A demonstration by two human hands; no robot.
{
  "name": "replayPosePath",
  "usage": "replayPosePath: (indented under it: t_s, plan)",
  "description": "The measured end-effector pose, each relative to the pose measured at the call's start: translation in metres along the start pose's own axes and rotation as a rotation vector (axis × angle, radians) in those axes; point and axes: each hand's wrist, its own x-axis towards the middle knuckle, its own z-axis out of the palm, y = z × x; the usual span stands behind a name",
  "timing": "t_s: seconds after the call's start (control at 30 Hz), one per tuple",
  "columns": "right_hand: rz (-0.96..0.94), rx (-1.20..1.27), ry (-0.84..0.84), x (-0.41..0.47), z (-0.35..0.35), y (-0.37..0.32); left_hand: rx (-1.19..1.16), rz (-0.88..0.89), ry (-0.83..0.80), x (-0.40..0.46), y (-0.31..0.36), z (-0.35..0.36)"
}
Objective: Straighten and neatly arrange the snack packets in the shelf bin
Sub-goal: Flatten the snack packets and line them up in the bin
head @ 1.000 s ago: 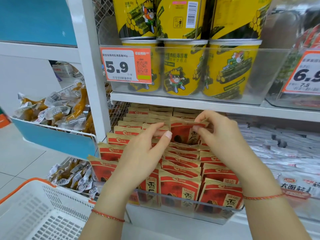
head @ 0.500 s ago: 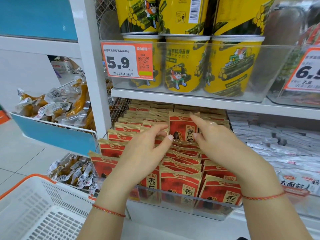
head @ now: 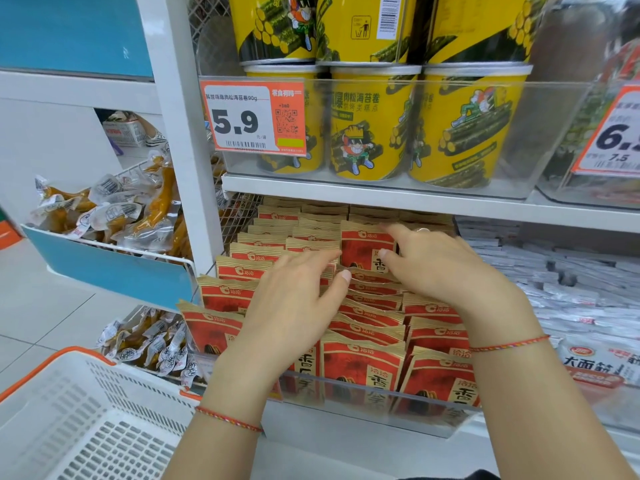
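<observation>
Only the head view here, looking down at our own two hands over the clear plastic shelf bin [head: 363, 403] on the lower shelf. The bin is packed with red and kraft-gold snack packets [head: 363, 362], standing in rows from the front wall back under the shelf above, most of them leaning backward.

Our left hand [head: 294, 306] comes in from the bottom with the palm down and the fingers straight and loosely spread, lying across the packet tops in the bin's left half. The thumb sticks out to the right, its tip over the middle row. It isn't gripping anything, just resting flat.

Our right hand [head: 440, 271] reaches in over the bin's right side, palm down too. Its index finger stretches to the top edge of one raised red packet [head: 363, 247] that stands taller than its neighbours in the middle row toward the back, and the thumb touches that packet's face lower down. The other fingers are hidden behind the knuckles, so how they lie we can't tell. Both wrists wear a thin red string bracelet [head: 509, 346].

Around it: yellow cylindrical snack tubs [head: 367, 133] in a clear tray on the shelf above, an orange price tag [head: 252, 119] reading 5.9, and a white plastic basket with orange rim [head: 86, 420] at bottom left.
</observation>
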Motion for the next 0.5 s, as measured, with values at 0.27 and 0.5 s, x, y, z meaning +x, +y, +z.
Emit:
replayPosePath:
  t_s: [0.27, 0.5]
  plan:
    - [0.021, 0.013, -0.062, 0.005, 0.0, 0.005, 0.159, 0.088, -0.122, 0.023, 0.012, 0.008]
    - [0.024, 0.114, -0.068, 0.002, 0.006, 0.015, 0.078, 0.069, -0.196, 0.033, 0.009, 0.01]
